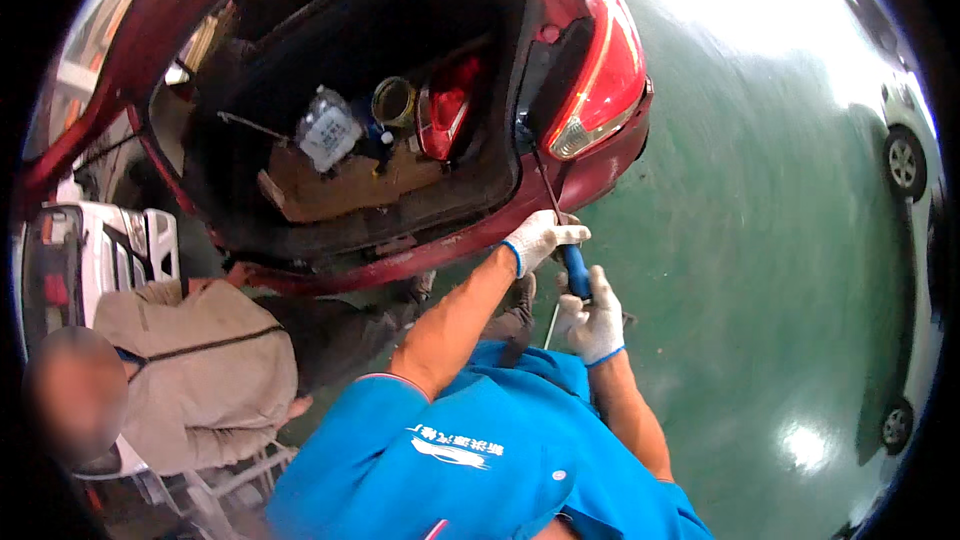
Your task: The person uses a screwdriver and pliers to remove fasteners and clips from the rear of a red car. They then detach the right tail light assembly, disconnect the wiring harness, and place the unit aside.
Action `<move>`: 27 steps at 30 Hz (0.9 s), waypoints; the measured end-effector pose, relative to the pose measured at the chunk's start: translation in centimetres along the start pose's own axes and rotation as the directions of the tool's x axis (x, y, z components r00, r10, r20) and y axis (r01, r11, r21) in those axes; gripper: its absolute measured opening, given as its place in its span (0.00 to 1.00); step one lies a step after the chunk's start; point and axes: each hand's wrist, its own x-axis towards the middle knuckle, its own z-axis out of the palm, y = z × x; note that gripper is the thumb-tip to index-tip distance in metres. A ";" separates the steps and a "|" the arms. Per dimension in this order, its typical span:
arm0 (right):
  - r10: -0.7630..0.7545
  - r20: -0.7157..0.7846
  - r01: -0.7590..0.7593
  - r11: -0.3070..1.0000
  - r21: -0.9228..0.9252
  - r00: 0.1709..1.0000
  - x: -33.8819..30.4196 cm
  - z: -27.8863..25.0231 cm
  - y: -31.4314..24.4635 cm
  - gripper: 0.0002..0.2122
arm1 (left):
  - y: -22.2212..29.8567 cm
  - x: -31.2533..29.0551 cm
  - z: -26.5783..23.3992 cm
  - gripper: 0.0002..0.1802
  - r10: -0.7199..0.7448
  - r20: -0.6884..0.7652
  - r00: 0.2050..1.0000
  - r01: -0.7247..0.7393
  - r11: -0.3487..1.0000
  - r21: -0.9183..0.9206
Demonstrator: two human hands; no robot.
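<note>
From where I sit, the work at the red car's rear corner looks under way rather than finished. I have a screwdriver-like tool [574, 268] in both gloved hands, its long thin shaft running up to the inner lower edge of the tail lamp [605, 70], beside the open boot [375, 274]. My left hand [538, 238] has its fingers wrapped around the tool near where the shaft meets the blue handle; my right hand [598, 325] has its fingers curled around the handle's lower end. The tip ends by the dark recess next to the lamp, but I cannot tell whether it bites on a fastener or merely rests there. The lamp itself is in its place on the car's corner and looks seated, though I can't see whether it is fixed firmly or partly loose. A second lamp unit [445, 110] lies inside the boot, near a round tin [394, 102] and a clear plastic bottle [328, 130], with cardboard [320, 192] beneath. So, as I judge it, reaching the edge with the tool is done, while whatever the tool has to do there remains, and nothing in view shows that corner completed.
</note>
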 end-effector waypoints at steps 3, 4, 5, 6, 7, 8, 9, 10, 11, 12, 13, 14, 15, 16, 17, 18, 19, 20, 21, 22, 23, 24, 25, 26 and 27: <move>-0.265 0.010 0.169 0.583 -0.795 0.964 0.1 1.4 -0.2 0.26 | -0.3 0.5 -0.6 0.18 0.010 0.053 0.999 -0.012 0.999 0.034; -0.537 0.308 0.309 -0.090 -0.947 0.786 1.7 -1.1 -0.5 0.30 | 0.3 0.5 -0.4 0.18 -0.005 0.010 1.000 0.004 0.993 0.118; -0.497 0.671 0.174 -0.718 -0.674 0.551 2.3 -0.8 0.2 0.33 | 0.6 0.3 -0.5 0.19 -0.026 -0.038 0.999 0.033 0.979 0.201; -0.526 0.412 -0.047 -0.656 -0.753 0.744 1.5 -0.5 -0.1 0.34 | 0.6 0.3 -0.3 0.20 -0.037 -0.048 0.998 0.046 0.978 0.202; -0.519 0.510 0.074 -0.648 -0.758 0.686 2.0 -1.1 -0.2 0.34 | 0.7 0.5 -0.2 0.21 -0.041 -0.059 0.997 0.053 0.977 0.206; -0.515 0.600 0.196 -0.636 -0.746 0.613 2.5 -2.1 -0.7 0.34 | 0.6 0.8 -0.1 0.23 0.005 -0.059 0.998 0.005 0.986 0.169; -0.512 0.678 0.316 -0.623 -0.716 0.528 2.9 -2.9 -1.0 0.33 | 0.4 0.6 -0.3 0.23 0.006 -0.055 0.998 0.002 0.989 0.148; -0.532 0.190 0.324 0.169 -0.931 0.825 1.0 0.0 -0.4 0.31 | 0.3 0.4 -0.7 0.23 0.006 -0.057 0.998 0.001 0.993 0.121; -0.252 0.022 0.208 0.743 -0.636 0.967 0.5 1.2 -1.7 0.25 | 0.6 0.2 -0.5 0.24 0.007 -0.042 0.999 -0.003 0.995 0.100; -0.183 -0.006 0.164 0.894 -0.417 0.983 1.0 -0.8 -1.9 0.24 | 1.0 -0.1 -0.3 0.25 0.017 -0.051 0.999 -0.014 0.998 0.059; -0.102 -0.011 0.098 0.982 -0.162 0.995 1.3 -1.5 -1.3 0.24 | 1.0 -0.2 -0.5 0.26 0.018 -0.032 0.999 -0.017 0.998 0.056; -0.016 0.005 0.016 0.996 -0.092 1.000 1.0 -1.6 -0.7 0.23 | 0.9 -0.2 -0.7 0.26 0.020 -0.013 1.000 -0.019 0.998 0.052; -0.069 0.009 0.069 0.969 -0.239 0.998 1.4 -2.2 -0.9 0.26 | 0.7 -0.2 -0.8 0.27 0.022 0.006 1.000 -0.022 0.999 0.048; -0.340 0.036 0.263 0.651 -0.712 0.940 1.8 -2.2 -0.4 0.28 | 0.2 -0.4 -0.6 0.26 0.048 -0.007 0.999 -0.048 0.997 -0.052; -0.532 0.200 0.295 0.100 -0.950 0.823 2.3 -2.2 0.0 0.31 | 0.1 -0.2 -0.6 0.24 0.025 0.013 1.000 -0.026 0.999 0.022; -0.540 0.634 0.220 -0.640 -0.737 0.554 2.8 -2.9 0.0 0.36 | 0.2 0.1 -0.7 0.23 0.001 0.033 0.999 -0.005 0.995 0.097; -0.493 0.487 0.020 -0.687 -0.726 0.721 1.1 0.4 0.5 0.35 | 0.3 -0.3 -0.6 0.22 -0.029 0.042 0.999 0.022 0.987 0.161; -0.480 0.539 0.041 -0.719 -0.693 0.692 1.3 -0.1 0.1 0.35 | 1.3 -0.9 0.2 0.18 -0.062 -0.036 0.997 0.068 0.979 0.195; -0.465 0.589 0.059 -0.751 -0.658 0.661 1.5 -0.7 -0.3 0.35 | 1.1 -0.6 0.4 0.18 -0.051 -0.027 0.998 0.054 0.987 0.152; -0.550 0.431 0.221 -0.408 -0.886 0.715 1.3 -0.6 -0.2 0.35 | 0.7 -0.3 0.4 0.17 -0.037 -0.024 0.999 0.040 0.993 0.108; -0.554 0.260 0.324 0.018 -0.946 0.791 1.1 -0.3 -0.1 0.34 | 0.5 0.0 0.3 0.17 -0.024 -0.022 0.999 0.025 0.998 0.063; -0.430 0.016 0.325 0.655 -0.682 0.902 0.7 0.2 -0.2 0.26 | 0.2 0.1 -0.2 0.19 -0.037 0.025 0.999 0.036 0.999 0.036; -0.128 -0.065 0.103 0.947 -0.303 0.990 -0.1 0.8 -1.0 0.20 | -0.5 0.3 -0.5 0.20 -0.018 0.039 0.999 0.018 1.000 0.003; -0.151 -0.109 0.114 0.950 -0.292 0.982 0.1 0.1 -0.4 0.19 | -1.3 0.7 -0.8 0.20 0.000 0.057 0.998 0.001 1.000 -0.028; -0.173 -0.153 0.124 0.951 -0.283 0.973 0.6 -1.2 0.2 0.17 | -2.0 0.9 -1.1 0.21 0.020 0.074 0.997 -0.015 0.998 -0.060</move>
